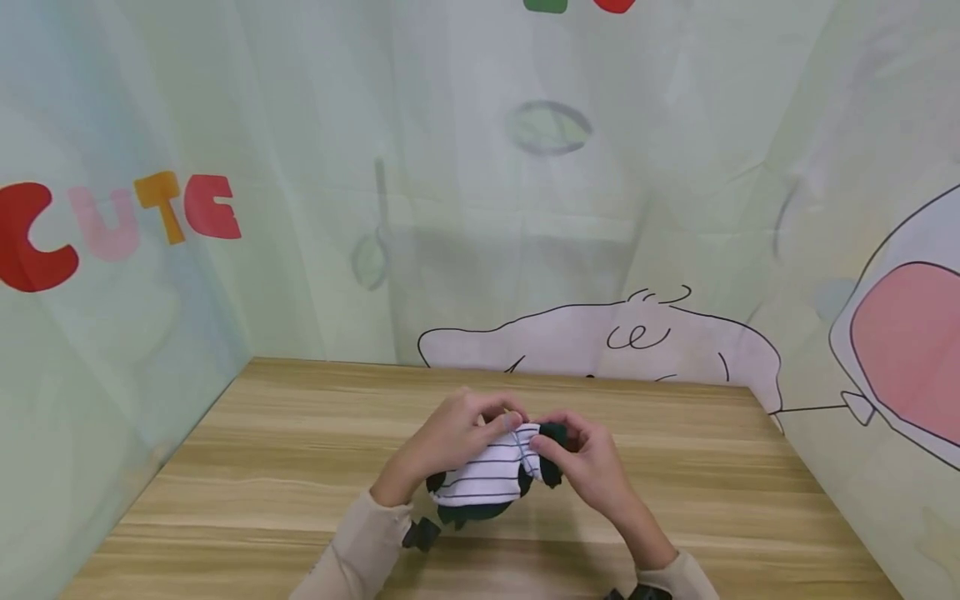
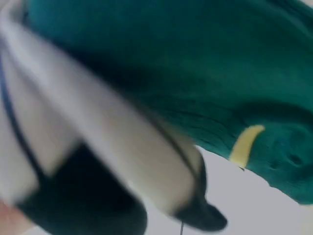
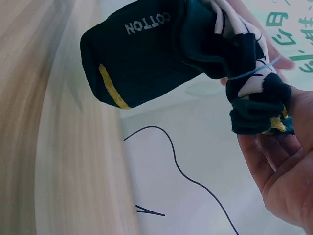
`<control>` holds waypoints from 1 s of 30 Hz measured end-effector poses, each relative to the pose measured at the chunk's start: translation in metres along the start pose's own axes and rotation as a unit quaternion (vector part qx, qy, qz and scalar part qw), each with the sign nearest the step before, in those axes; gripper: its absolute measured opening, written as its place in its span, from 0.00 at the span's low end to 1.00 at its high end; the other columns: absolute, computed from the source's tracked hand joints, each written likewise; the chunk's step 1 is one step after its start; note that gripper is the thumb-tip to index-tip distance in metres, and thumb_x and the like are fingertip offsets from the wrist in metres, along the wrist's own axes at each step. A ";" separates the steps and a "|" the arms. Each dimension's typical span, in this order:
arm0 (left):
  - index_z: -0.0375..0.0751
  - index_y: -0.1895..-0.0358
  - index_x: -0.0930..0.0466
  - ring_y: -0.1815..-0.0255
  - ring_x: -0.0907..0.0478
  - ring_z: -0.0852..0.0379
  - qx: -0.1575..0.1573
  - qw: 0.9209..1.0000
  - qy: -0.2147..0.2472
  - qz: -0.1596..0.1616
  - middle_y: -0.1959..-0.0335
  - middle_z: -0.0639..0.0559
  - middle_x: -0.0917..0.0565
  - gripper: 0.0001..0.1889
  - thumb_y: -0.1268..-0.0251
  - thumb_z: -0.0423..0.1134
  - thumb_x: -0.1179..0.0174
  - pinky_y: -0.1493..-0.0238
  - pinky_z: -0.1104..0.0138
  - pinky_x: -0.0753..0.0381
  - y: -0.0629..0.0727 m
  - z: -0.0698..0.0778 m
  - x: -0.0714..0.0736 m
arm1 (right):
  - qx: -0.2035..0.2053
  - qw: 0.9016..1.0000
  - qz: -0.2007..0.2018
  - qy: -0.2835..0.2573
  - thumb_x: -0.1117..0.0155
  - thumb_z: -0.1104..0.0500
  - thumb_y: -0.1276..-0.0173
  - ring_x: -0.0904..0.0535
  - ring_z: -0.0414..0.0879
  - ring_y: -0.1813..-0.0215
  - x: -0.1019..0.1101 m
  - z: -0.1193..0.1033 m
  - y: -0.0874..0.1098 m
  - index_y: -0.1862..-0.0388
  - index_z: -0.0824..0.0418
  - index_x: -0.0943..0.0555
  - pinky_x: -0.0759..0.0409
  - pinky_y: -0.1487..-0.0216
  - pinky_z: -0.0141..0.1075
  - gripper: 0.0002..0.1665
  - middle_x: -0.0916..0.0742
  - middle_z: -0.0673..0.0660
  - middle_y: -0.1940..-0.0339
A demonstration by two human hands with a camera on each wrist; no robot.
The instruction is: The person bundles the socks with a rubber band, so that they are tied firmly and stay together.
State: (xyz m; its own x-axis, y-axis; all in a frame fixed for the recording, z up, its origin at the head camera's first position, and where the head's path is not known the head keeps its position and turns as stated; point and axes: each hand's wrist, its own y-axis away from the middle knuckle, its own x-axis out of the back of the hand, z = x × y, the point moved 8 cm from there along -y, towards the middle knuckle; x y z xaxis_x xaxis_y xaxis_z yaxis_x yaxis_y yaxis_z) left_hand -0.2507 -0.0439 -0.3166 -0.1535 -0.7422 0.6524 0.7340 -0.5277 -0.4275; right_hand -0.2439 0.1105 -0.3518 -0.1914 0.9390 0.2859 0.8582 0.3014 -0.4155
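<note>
A bundle of striped socks (image 1: 483,479), white with dark lines and dark green ends, is held up over the table between both hands. A thin light-blue band (image 3: 257,70) runs round its narrow part. My left hand (image 1: 448,435) holds the bundle from the upper left, thumb and forefinger pinching close to the band. The right hand (image 1: 588,462) grips the gathered green end on the right. In the right wrist view a green sock part (image 3: 142,54) shows the word COTTON and a yellow stripe. Green and white fabric (image 2: 195,63) fills most of the left wrist view.
A wood-grain table (image 1: 300,433) lies under the hands. Behind and beside it hangs a pale printed curtain (image 1: 465,208) with cartoon drawings and coloured letters. Small dark devices (image 1: 422,533) sit at the wrists.
</note>
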 end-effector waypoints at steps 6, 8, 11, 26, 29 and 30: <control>0.48 0.53 0.13 0.66 0.21 0.64 -0.017 1.000 0.012 -0.009 0.62 0.59 0.12 0.12 0.23 0.45 0.45 0.65 0.67 0.23 0.000 -0.001 0.005 | 0.002 1.000 0.001 -0.009 0.34 0.65 0.30 0.16 0.43 0.63 0.002 -0.001 -0.001 0.55 0.68 0.19 0.15 0.67 0.38 0.08 0.14 0.62 0.62; 0.47 0.53 0.12 0.64 0.20 0.64 -0.027 1.000 0.011 -0.012 0.61 0.58 0.12 0.13 0.23 0.44 0.46 0.63 0.67 0.21 -0.001 -0.001 0.007 | 0.000 1.000 -0.002 -0.004 0.34 0.65 0.30 0.16 0.43 0.62 0.003 0.000 -0.002 0.54 0.68 0.19 0.15 0.66 0.38 0.08 0.14 0.63 0.61; 0.46 0.54 0.12 0.61 0.18 0.64 -0.031 0.999 0.006 -0.008 0.60 0.58 0.12 0.13 0.22 0.44 0.46 0.61 0.67 0.21 0.000 -0.002 0.010 | -0.005 1.000 -0.004 0.009 0.34 0.65 0.30 0.16 0.45 0.62 0.006 0.001 -0.002 0.54 0.66 0.18 0.15 0.66 0.38 0.08 0.14 0.62 0.60; 0.45 0.62 0.10 0.77 0.26 0.69 -0.050 0.998 -0.025 -0.033 0.75 0.62 0.16 0.10 0.26 0.39 0.42 0.74 0.73 0.29 0.000 -0.004 0.000 | 0.024 0.998 -0.041 0.045 0.33 0.60 0.29 0.18 0.47 0.60 0.002 -0.001 -0.001 0.54 0.58 0.17 0.16 0.65 0.37 0.07 0.14 0.57 0.59; 0.46 0.64 0.10 0.78 0.27 0.69 -0.043 0.998 -0.030 -0.045 0.77 0.64 0.19 0.10 0.27 0.41 0.40 0.74 0.72 0.29 0.000 -0.004 -0.004 | 0.031 0.997 -0.046 0.055 0.32 0.60 0.30 0.19 0.46 0.61 0.001 -0.005 0.000 0.55 0.55 0.17 0.16 0.67 0.38 0.07 0.14 0.54 0.60; 0.47 0.64 0.10 0.78 0.26 0.70 -0.040 0.998 -0.027 -0.051 0.77 0.65 0.18 0.09 0.27 0.41 0.40 0.74 0.72 0.28 -0.001 -0.004 -0.005 | 0.033 0.997 -0.049 0.058 0.32 0.60 0.31 0.19 0.45 0.62 0.001 -0.006 0.000 0.55 0.55 0.17 0.16 0.68 0.38 0.07 0.14 0.53 0.60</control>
State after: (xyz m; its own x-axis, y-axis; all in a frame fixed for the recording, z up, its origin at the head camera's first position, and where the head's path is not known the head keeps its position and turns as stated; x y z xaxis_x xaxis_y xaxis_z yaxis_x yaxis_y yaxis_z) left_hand -0.2528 -0.0414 -0.3220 -0.1872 -0.6610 0.7266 0.6610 -0.6320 -0.4046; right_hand -0.2415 0.1102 -0.3466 -0.2125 0.8800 0.4249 0.8047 0.4042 -0.4347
